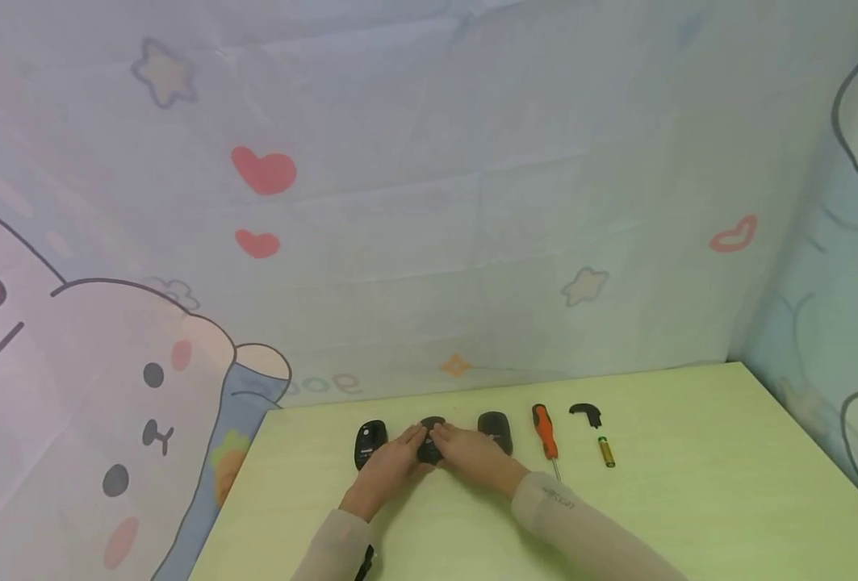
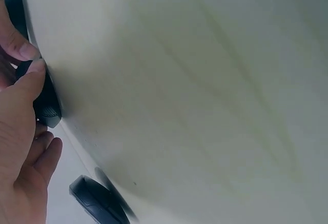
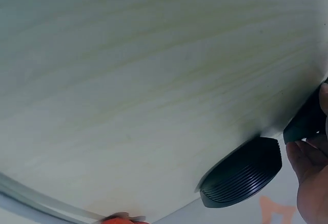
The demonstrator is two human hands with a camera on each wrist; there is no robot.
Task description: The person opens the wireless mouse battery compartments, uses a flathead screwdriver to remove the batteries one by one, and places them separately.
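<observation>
Both hands are on a black computer mouse [image 1: 429, 452] in the middle of the row. My left hand [image 1: 387, 470] grips its left side, and the left wrist view shows the thumb along the near edge with the fingers beyond. From the right, my right hand [image 1: 475, 460] holds the same mouse, its thumb close to the left thumb. Much of the mouse is hidden under the fingers. To the left lies a second black mouse [image 1: 370, 443] with small light markings. A third mouse [image 3: 243, 175], ribbed along its side, sits just right of the right hand.
Right of the mice lies an orange and black screwdriver [image 1: 544, 432], its shaft toward me. Beyond it are a small hooked black piece [image 1: 592, 412] and a battery [image 1: 606, 452]. A patterned cloth backdrop [image 1: 429, 242] rises along the back of the pale table [image 1: 719, 476].
</observation>
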